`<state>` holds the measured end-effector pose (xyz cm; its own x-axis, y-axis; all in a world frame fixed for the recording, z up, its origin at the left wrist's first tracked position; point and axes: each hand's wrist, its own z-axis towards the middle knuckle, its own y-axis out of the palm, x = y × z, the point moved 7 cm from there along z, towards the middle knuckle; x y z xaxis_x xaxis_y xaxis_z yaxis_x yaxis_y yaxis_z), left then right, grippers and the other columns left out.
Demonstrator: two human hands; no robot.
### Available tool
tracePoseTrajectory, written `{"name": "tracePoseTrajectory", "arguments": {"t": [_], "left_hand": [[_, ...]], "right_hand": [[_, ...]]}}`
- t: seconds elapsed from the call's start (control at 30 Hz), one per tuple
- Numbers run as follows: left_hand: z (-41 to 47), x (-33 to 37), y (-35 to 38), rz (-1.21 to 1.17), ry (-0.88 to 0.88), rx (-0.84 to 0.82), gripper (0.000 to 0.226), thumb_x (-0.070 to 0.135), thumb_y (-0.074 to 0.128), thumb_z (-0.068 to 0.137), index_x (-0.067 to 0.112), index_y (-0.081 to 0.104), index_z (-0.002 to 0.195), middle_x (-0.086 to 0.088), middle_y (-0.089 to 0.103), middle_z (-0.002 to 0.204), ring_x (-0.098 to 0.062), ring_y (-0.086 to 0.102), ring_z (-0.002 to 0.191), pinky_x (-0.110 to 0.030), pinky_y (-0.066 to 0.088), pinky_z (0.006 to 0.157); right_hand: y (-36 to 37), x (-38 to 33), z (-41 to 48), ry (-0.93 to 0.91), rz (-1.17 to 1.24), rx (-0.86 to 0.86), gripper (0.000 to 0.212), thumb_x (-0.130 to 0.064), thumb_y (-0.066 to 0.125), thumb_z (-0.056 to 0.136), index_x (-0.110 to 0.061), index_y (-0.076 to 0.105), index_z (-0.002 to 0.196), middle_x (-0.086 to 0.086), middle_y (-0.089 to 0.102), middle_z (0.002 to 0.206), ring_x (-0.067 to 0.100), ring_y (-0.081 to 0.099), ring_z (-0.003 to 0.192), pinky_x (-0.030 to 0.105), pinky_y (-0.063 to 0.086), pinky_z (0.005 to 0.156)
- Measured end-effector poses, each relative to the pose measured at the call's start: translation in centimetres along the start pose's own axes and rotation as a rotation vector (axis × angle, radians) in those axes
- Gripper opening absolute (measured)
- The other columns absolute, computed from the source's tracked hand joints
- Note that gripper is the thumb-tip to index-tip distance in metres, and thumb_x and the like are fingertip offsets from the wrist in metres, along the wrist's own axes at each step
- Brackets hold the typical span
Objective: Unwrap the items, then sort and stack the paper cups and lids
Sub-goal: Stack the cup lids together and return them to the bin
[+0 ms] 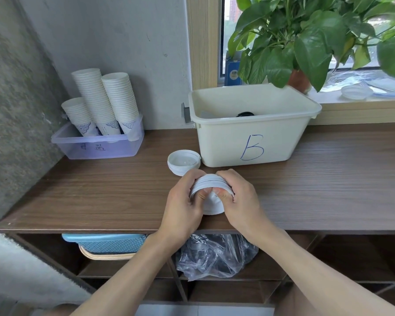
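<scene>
From the head view, both hands meet at the middle of the worktop (100, 190), close to its front edge. The left hand (184, 202) and the right hand (241, 198) share a small stack of white lids (211, 183). Each grip is curled round one side of it, fingers over the top and thumbs pressed into the near face. The stack is tipped toward the person, and I cannot tell whether its lower end touches the wood.

Just behind the hands a second short pile of lids (184, 165) sits flat with the hollow side up. It is just beside the front left corner of a cream bin (249, 142) marked with a blue letter B. The bin stands at the back edge, and something round and black (245, 114) shows inside it.

In the back left corner a clear tub (96, 147) holds three tall stacks of paper cups (105, 101), all upside down and leaning slightly.

A leafy plant (306, 37) fills the window sill at the back right, with a clear lid (356, 91) lying near it.

Under the front edge, on the shelves, are a blue basket (107, 242) and a crumpled clear plastic bag (214, 256)
</scene>
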<state>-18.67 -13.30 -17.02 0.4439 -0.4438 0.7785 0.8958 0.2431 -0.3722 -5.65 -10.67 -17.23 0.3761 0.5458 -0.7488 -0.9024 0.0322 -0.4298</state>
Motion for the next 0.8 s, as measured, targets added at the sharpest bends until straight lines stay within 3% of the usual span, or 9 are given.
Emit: {"name": "tracePoseTrajectory", "arguments": {"t": [0.1, 0.2, 0.3, 0.4, 0.53, 0.67, 0.8], "left_hand": [[-0.1, 0.2, -0.4, 0.004, 0.004, 0.029, 0.03, 0.012, 0.057, 0.09, 0.04, 0.053, 0.098, 0.022, 0.064, 0.09, -0.003, 0.061, 0.082, -0.013, 0.044, 0.072], [0.1, -0.2, -0.8, -0.078, -0.055, 0.077, 0.016, 0.018, 0.056, 0.091, 0.032, 0.054, 0.097, 0.023, 0.064, 0.086, -0.002, 0.06, 0.079, -0.013, 0.044, 0.071], [0.5, -0.8, -0.9, -0.121, -0.097, 0.089, 0.009, 0.025, 0.058, 0.089, 0.023, 0.055, 0.097, 0.021, 0.063, 0.084, 0.0, 0.057, 0.077, -0.012, 0.042, 0.071], [0.5, -0.9, -0.5, -0.112, -0.1, 0.043, 0.019, 0.031, 0.059, 0.089, 0.022, 0.056, 0.106, 0.018, 0.066, 0.09, -0.001, 0.061, 0.083, -0.013, 0.044, 0.074], [0.2, -0.3, -0.2, -0.079, -0.054, 0.012, 0.026, 0.024, 0.058, 0.093, 0.028, 0.059, 0.119, 0.019, 0.067, 0.111, 0.0, 0.061, 0.108, -0.01, 0.042, 0.088], [0.3, -0.2, -0.4, -0.062, -0.042, 0.037, 0.032, 0.006, 0.062, 0.092, 0.037, 0.059, 0.1, 0.024, 0.068, 0.093, 0.0, 0.063, 0.088, -0.01, 0.043, 0.076], [0.2, -0.5, -0.2, -0.05, -0.045, 0.031, 0.028, 0.009, 0.061, 0.088, 0.036, 0.056, 0.096, 0.018, 0.067, 0.088, -0.005, 0.062, 0.081, -0.014, 0.045, 0.071]], "right_hand": [[0.4, -0.3, 0.1, -0.017, -0.024, 0.02, 0.023, -0.013, 0.055, 0.084, -0.011, 0.062, 0.106, -0.005, 0.058, 0.094, 0.008, 0.054, 0.085, 0.011, 0.04, 0.077], [0.6, -0.3, 0.2, 0.028, 0.037, -0.021, 0.028, -0.028, 0.051, 0.092, -0.016, 0.059, 0.116, -0.011, 0.061, 0.1, -0.002, 0.055, 0.09, 0.005, 0.037, 0.078], [0.6, 0.2, 0.3, 0.079, 0.069, -0.042, 0.031, -0.038, 0.046, 0.092, -0.019, 0.059, 0.114, -0.015, 0.063, 0.094, -0.005, 0.056, 0.085, 0.005, 0.036, 0.072], [0.2, 0.3, 0.4, 0.064, 0.043, 0.018, 0.032, -0.031, 0.049, 0.091, -0.014, 0.059, 0.115, -0.012, 0.059, 0.098, -0.003, 0.053, 0.088, 0.004, 0.035, 0.077], [0.3, 0.2, 0.3, 0.036, 0.028, 0.006, 0.028, -0.023, 0.052, 0.09, -0.013, 0.061, 0.115, -0.009, 0.056, 0.099, -0.001, 0.052, 0.09, 0.004, 0.036, 0.08], [0.6, 0.3, 0.3, 0.011, -0.002, -0.009, 0.024, -0.013, 0.056, 0.086, -0.012, 0.063, 0.11, -0.013, 0.051, 0.091, -0.002, 0.051, 0.084, 0.007, 0.036, 0.076], [0.6, 0.1, 0.2, 0.009, -0.019, -0.01, 0.021, -0.011, 0.056, 0.083, -0.012, 0.063, 0.103, -0.006, 0.051, 0.087, 0.007, 0.051, 0.077, 0.011, 0.038, 0.07]]}}
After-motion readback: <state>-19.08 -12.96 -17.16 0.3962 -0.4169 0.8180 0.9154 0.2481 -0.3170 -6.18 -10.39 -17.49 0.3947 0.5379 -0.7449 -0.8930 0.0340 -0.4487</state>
